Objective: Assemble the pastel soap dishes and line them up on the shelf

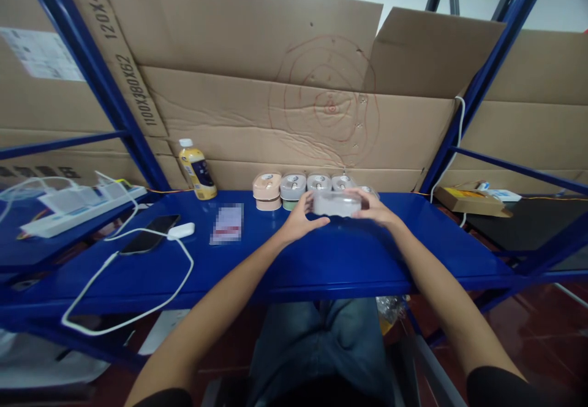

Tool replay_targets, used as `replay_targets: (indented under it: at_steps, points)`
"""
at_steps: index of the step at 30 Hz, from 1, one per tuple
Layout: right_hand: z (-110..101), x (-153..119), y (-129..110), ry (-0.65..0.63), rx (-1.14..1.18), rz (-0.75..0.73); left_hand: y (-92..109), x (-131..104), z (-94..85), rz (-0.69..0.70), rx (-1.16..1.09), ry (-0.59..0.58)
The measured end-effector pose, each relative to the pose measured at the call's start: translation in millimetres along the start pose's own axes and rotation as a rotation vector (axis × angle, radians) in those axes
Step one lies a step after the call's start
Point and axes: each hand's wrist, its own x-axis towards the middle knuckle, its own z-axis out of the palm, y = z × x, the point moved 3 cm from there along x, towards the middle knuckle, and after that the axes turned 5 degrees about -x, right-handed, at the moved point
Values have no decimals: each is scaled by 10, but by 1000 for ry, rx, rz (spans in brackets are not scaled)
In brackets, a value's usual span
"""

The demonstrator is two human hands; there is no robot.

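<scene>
Above the blue shelf top, a translucent greyish plastic box (337, 204) is held level between my two hands; it is blurred, and whether it is a lid or a whole box I cannot tell. My right hand (377, 209) grips its right end, thumb in front. Around its left end curl the fingers of my left hand (299, 222), with the thumb stretched out below the front edge. Just behind stands a row of small lidded boxes: a peach one (267, 190), a grey-lidded one with a green base (293, 188), and several more grey-lidded ones (318, 182), partly hidden.
A yellow drink bottle (198, 171) stands at the back left. Nearer lie a blurred-out packet (227, 223), a phone (149, 235) and a white cable (188, 266). A power strip (82, 211) is far left. Cardboard (220, 89) backs the shelf; a small carton (473, 202) sits right.
</scene>
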Motion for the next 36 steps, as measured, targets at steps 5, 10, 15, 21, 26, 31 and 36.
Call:
replay_targets:
  at_steps: [5,10,15,21,26,31,36]
  points:
    - [340,-46,67,-257,60,1,-136,-35,-29,-89,69,-87]
    - [426,-57,228,-217,-77,-15,-156,-105,-35,-19,306,-143]
    - [553,-49,151,-39,-330,-146,-204,-155,-7,18,358,-145]
    - [643,-43,32,15,-462,-196,-198,-139,-14,5,363,-160]
    - [464,-8,68,14,-413,-165,-78,-118,-45,37,356,-170]
    - [119,-6,247,-26,-325,-16,-30,-127,-88,114,449,-221]
    - [-138,-41,356,-94,-290,125,-53,-131,-118,111,486,-258]
